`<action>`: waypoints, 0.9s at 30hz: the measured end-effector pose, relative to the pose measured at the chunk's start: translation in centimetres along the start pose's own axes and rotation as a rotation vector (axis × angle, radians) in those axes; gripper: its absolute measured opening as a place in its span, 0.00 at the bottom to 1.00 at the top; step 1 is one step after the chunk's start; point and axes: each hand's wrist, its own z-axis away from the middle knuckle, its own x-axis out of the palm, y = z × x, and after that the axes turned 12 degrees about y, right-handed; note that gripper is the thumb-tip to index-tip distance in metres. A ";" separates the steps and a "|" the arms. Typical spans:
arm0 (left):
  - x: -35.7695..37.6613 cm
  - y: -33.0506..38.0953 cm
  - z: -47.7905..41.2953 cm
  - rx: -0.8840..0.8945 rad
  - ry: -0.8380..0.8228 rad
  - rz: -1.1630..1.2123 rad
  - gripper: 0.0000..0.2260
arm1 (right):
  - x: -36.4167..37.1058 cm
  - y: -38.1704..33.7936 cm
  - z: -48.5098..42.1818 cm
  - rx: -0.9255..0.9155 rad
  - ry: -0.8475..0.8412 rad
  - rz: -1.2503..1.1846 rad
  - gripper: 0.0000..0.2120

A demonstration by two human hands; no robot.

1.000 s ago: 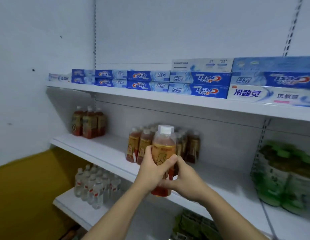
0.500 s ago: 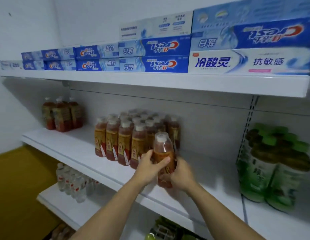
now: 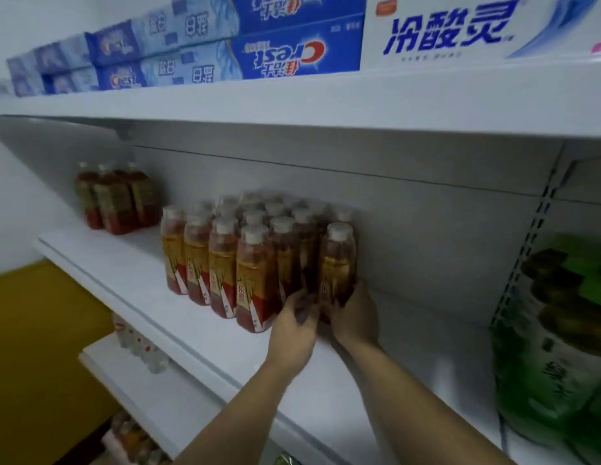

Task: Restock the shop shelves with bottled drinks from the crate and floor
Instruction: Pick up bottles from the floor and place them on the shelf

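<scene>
Amber tea fills the white-capped bottle (image 3: 337, 263), upright on the middle shelf (image 3: 131, 280) beside its group (image 3: 238, 260); left hand (image 3: 294, 325) and right hand (image 3: 354, 313) both grip its base.

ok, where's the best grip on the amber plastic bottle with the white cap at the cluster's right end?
Lower body of the amber plastic bottle, from the front-right: it stands upright, neighbouring amber bottles crowd its left, nothing stands to its right.

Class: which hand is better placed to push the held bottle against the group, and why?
Probably the right hand: it cups the outer side of the bottle, while the left hand sits between it and the group.
</scene>
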 end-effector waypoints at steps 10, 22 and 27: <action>-0.5 -0.8 -0.5 -0.009 0.098 -0.011 0.17 | 2.8 0.9 -3.2 -0.007 0.026 0.011 0.38; -0.3 -1.1 -0.7 0.015 0.073 -0.079 0.16 | 4.0 0.1 -3.3 -0.008 0.029 0.006 0.39; -0.4 -0.8 -0.3 0.018 0.026 -0.167 0.14 | 3.6 2.0 -0.7 0.090 0.002 -0.150 0.52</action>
